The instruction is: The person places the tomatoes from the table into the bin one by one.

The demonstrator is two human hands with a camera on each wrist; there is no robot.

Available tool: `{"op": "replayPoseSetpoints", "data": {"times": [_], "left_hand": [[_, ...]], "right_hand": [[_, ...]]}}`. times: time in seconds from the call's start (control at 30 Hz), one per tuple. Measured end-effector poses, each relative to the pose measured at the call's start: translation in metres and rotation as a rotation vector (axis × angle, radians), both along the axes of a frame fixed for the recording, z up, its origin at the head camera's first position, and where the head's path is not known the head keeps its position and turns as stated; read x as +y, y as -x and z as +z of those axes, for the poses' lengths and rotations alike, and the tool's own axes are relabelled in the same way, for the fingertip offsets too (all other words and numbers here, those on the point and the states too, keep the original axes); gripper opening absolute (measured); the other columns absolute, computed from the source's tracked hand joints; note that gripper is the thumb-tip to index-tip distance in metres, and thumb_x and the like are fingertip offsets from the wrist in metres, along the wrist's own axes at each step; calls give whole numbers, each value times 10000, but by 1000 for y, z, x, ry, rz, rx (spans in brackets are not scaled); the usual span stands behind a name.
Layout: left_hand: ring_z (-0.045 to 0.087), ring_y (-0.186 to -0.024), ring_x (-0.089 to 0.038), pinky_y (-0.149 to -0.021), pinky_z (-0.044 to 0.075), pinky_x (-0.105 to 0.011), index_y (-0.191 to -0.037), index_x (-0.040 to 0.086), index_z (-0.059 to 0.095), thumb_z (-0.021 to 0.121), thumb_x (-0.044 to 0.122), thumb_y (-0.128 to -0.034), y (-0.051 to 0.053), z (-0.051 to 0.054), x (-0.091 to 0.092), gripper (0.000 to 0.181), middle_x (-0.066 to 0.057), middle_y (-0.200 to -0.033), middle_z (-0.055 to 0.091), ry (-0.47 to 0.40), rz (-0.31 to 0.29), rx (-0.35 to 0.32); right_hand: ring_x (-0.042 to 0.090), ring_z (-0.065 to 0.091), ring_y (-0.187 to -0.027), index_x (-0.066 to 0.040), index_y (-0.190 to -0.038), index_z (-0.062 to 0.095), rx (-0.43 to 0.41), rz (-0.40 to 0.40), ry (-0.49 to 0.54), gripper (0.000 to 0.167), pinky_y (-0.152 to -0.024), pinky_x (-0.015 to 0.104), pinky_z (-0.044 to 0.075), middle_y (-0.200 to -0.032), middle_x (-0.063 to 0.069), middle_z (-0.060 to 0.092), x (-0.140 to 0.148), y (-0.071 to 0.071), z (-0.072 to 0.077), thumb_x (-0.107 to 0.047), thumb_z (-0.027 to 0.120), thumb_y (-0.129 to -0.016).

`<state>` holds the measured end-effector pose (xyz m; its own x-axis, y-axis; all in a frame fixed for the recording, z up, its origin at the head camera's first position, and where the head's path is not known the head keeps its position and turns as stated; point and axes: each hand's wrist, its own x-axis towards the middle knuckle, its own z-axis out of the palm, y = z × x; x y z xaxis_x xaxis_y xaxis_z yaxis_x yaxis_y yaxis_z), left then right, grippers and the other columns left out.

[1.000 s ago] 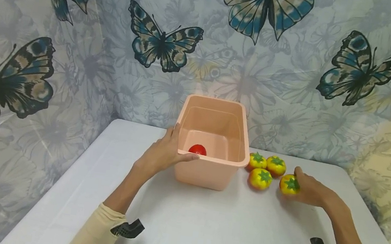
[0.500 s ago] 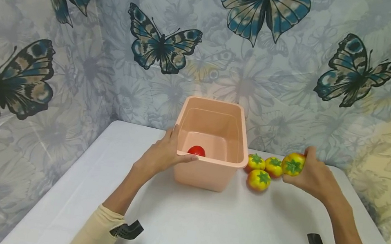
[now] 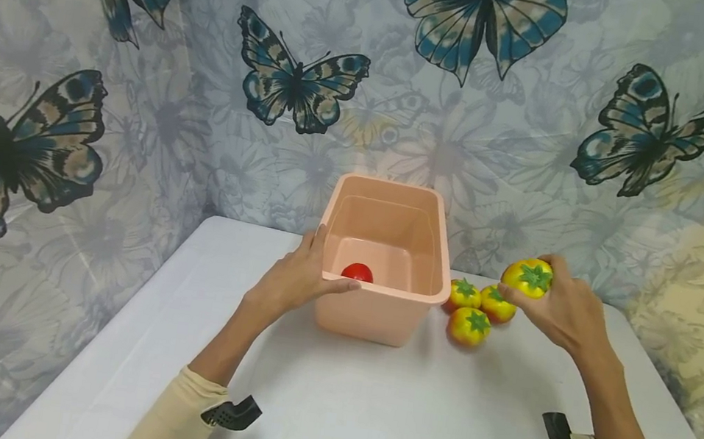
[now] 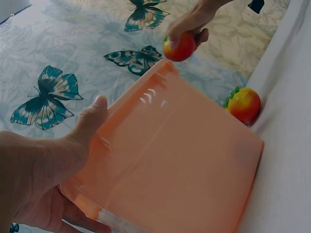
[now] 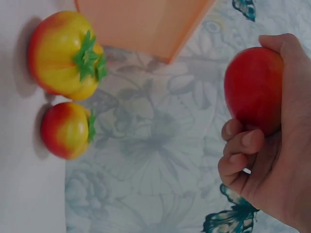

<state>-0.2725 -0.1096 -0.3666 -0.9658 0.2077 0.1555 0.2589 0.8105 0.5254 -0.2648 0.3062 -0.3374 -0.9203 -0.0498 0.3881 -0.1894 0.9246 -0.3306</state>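
My right hand (image 3: 570, 311) grips a toy tomato (image 3: 526, 274), yellow and red with a green leafy top, in the air above the table's right side. Its red underside faces the right wrist view, thumb and fingers curled around it. My left hand (image 3: 291, 278) holds the near left corner of a peach plastic bin (image 3: 373, 315), thumb on the front rim and fingers along the left side. Inside the bin lies a red round thing (image 3: 357, 272), partly hidden by the front wall. Three similar tomatoes, one nearest me (image 3: 468, 327), rest on the table right of the bin.
The white table (image 3: 353, 412) runs back to a patterned cloth wall (image 3: 508, 151) with butterflies, close behind the bin. A dark strap (image 3: 231, 412) is at the left sleeve, another (image 3: 560, 432) at the right.
My right hand has lifted the tomato off the table, up and slightly left, and its leafy top has tilted. The left hand and the bin keep their places.
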Motion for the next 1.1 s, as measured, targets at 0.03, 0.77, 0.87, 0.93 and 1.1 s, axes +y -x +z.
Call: {"op": "replayPoseSetpoints", "data": {"times": [0.03,0.77,0.87,0.93,1.1], "left_hand": [[675,-1164,-435,-1004,577,-569,-1680,92,89,706,802,-799,0,0,0,1289,-158,-1605,378,-4,0,3],[683,-1162,-431,-982,590,-559,-1678,77,89,718,775,-811,-1,1,2,1279,-165,-1610,363,-8,-9,5],[686,-1154,-433,-977,593,-553,-1677,70,91,708,786,-811,0,1,2,1282,-169,-1611,363,-2,-9,5],[683,-1167,-432,-985,590,-554,-1676,63,88,704,788,-813,-1,1,1,1284,-174,-1620,355,2,-9,3],[682,-1170,-431,-984,592,-556,-1676,70,91,707,788,-810,0,1,1,1283,-175,-1618,357,-4,-11,4]], "right_hand": [[283,566,-616,29,-1342,440,-4,-6,5,755,-520,293,407,-859,258,644,-2,0,1,-534,691,-907],[324,605,-698,27,-1440,318,-16,118,107,795,-592,291,446,-931,274,653,-63,14,19,-562,583,-977],[339,617,-720,26,-1475,283,-38,124,90,852,-606,294,449,-952,276,655,-73,16,19,-628,531,-989],[346,627,-731,22,-1494,266,-55,139,73,880,-614,320,463,-941,266,660,-80,17,19,-659,505,-992],[404,639,-1004,-40,-1586,205,-144,211,70,924,-840,539,566,-1193,251,640,-96,22,19,-675,509,-987]]}}
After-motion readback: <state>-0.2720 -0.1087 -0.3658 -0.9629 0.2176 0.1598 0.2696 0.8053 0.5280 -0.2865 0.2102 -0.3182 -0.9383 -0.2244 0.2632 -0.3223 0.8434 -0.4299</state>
